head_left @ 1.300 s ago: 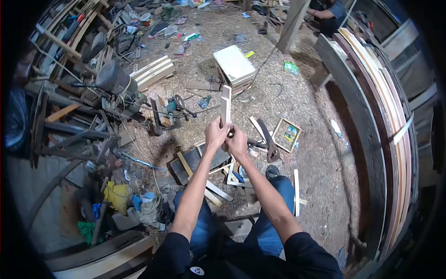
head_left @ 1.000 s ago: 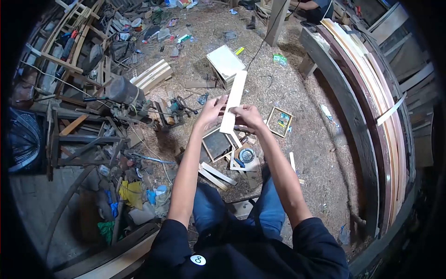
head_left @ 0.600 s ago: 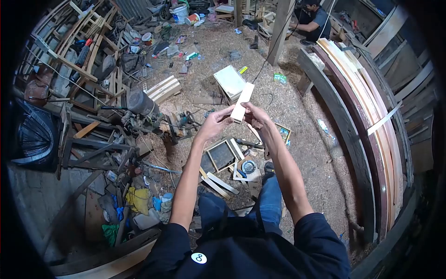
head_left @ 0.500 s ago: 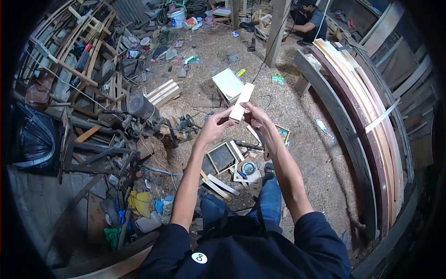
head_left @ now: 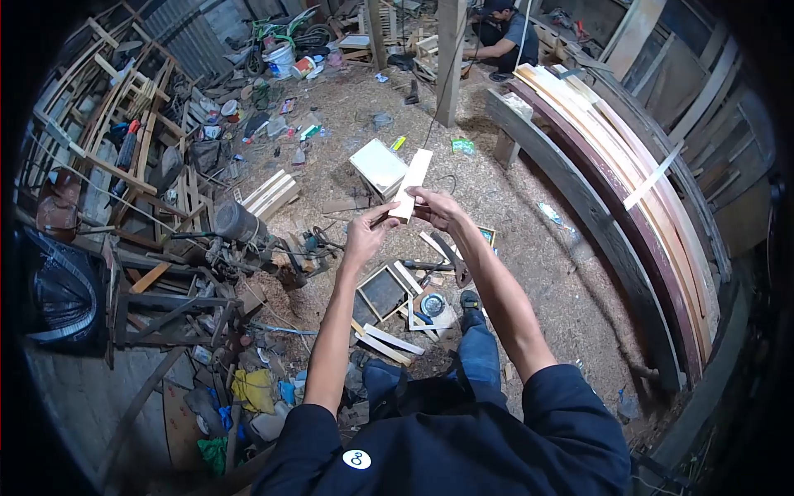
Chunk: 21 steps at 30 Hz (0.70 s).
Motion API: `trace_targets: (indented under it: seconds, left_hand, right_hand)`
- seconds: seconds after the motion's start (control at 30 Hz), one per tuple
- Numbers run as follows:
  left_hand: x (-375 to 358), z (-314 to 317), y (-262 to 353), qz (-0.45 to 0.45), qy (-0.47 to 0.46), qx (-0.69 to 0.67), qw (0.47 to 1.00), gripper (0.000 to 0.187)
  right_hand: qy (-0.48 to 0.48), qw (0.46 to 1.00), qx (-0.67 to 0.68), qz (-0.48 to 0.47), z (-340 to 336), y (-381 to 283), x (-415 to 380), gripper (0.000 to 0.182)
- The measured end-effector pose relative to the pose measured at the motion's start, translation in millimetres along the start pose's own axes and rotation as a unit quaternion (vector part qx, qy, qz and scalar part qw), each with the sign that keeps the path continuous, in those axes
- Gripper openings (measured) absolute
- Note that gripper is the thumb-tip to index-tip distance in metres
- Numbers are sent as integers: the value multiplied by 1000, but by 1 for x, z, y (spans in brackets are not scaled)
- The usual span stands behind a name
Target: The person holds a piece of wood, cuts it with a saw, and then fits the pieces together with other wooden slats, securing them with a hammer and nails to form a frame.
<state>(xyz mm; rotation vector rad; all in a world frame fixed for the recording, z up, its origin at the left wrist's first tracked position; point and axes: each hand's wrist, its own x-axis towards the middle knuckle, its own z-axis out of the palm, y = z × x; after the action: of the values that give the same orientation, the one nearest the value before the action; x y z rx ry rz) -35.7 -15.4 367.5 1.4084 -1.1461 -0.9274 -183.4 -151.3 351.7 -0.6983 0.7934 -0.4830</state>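
A short pale wooden block (head_left: 413,183), long and narrow, is held up in front of me, its far end pointing away. My left hand (head_left: 369,231) grips its near end from the left, fingers closed on the wood. From the right, my right hand (head_left: 437,208) pinches the same block near that end. Beyond the block, a white-topped box (head_left: 379,164) stands on the sawdust floor. Below my hands lie a small wooden frame with a dark panel (head_left: 382,293) and a round tin (head_left: 432,305).
Long curved boards (head_left: 628,182) lean on a heavy beam (head_left: 579,219) at the right. A wooden post (head_left: 450,66) rises ahead, with a crouching person (head_left: 504,40) behind it. Scrap wood (head_left: 124,124) and a motor (head_left: 238,221) crowd the left. Stacked wood pieces (head_left: 270,194) lie nearby.
My view has shifted, so the surroundings sit further left and the person higher up. Both hands still hold the wooden block, which has tipped slightly; my right fingers have moved a little along it.
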Motion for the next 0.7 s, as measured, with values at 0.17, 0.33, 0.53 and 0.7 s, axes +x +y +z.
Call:
trace_targets:
  seconds: [0.17, 0.33, 0.53, 0.7]
  left_hand:
    - [12, 15, -3, -12, -70, -49, 996, 44]
    - [42, 58, -6, -29, -183, -14, 983, 53]
    - [114, 181, -39, -41, -202, 68, 976, 57]
    - [177, 311, -46, -28, -239, 176, 955, 60]
  right_hand:
    - [20, 998, -5, -52, -25, 2, -2, 25]
    - [117, 984, 22, -129, -82, 6, -20, 23]
    - [228, 962, -2, -153, -178, 3, -40, 30]
    - [243, 954, 0, -178, -258, -8, -49, 24]
